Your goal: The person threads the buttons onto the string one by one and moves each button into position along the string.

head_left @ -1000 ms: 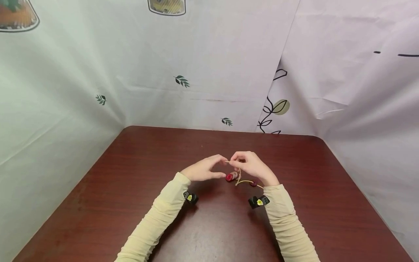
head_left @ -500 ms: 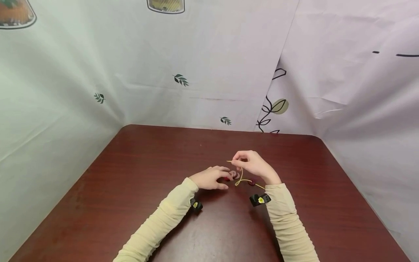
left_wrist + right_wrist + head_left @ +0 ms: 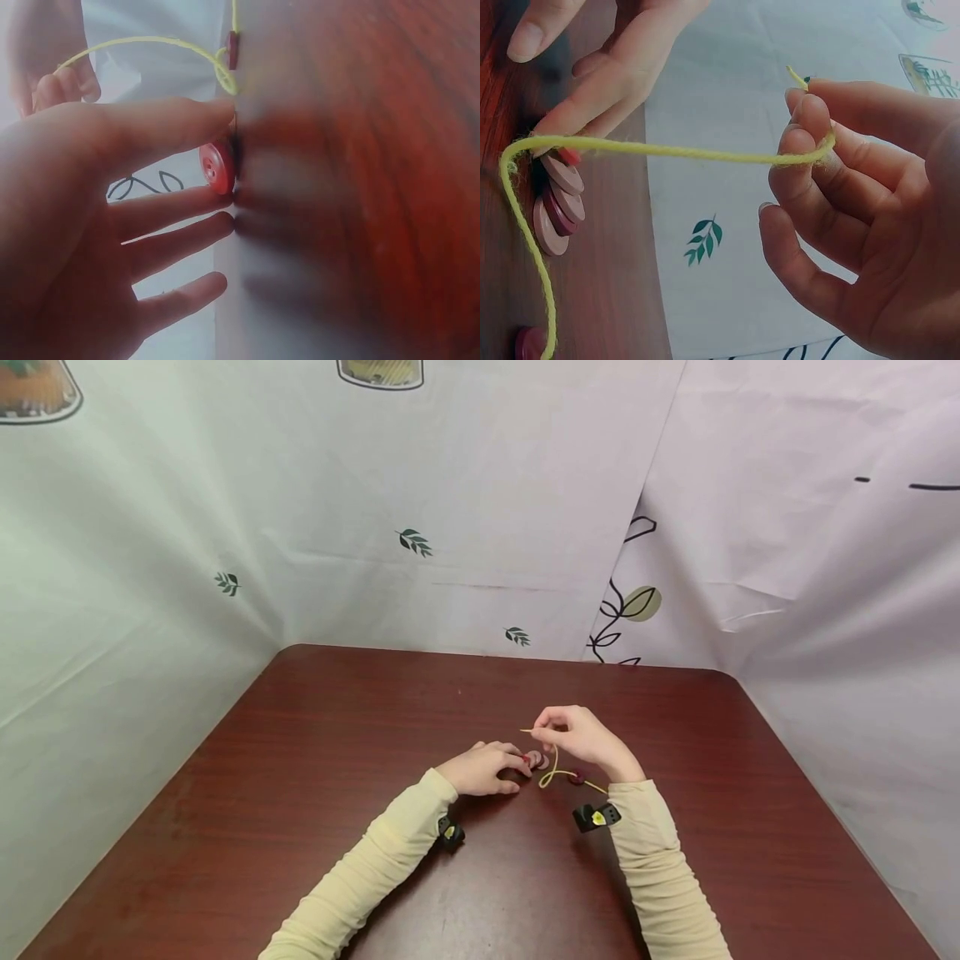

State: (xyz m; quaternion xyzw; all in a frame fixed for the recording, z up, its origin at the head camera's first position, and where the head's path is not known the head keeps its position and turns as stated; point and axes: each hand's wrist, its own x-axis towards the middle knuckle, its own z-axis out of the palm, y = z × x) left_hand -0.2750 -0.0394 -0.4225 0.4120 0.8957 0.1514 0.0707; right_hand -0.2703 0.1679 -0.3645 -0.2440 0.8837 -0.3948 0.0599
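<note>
In the head view my right hand (image 3: 583, 743) pinches a yellow cord (image 3: 550, 774) near its end, above the table. The cord's short tip (image 3: 796, 77) sticks out past the fingertips in the right wrist view. Lower along the cord is a dark red button (image 3: 576, 777), by the tabletop. My left hand (image 3: 486, 768) is down at the table, its fingertips touching a bright red button (image 3: 216, 166); the thumb stands apart from it. Beside that button, pale pink buttons (image 3: 551, 226) and a dark red one overlap in a row. The left fingers partly cover the red button.
The brown wooden table (image 3: 360, 718) has rounded far corners. White printed cloth (image 3: 480, 510) hangs behind it and along both sides. A small black camera (image 3: 597, 817) is strapped at the right wrist, another camera (image 3: 451, 833) at the left.
My left hand has left the cord's tip and lowered to the row of buttons, its fingers coming onto the red one. The right hand stays nearly still, holding the cord.
</note>
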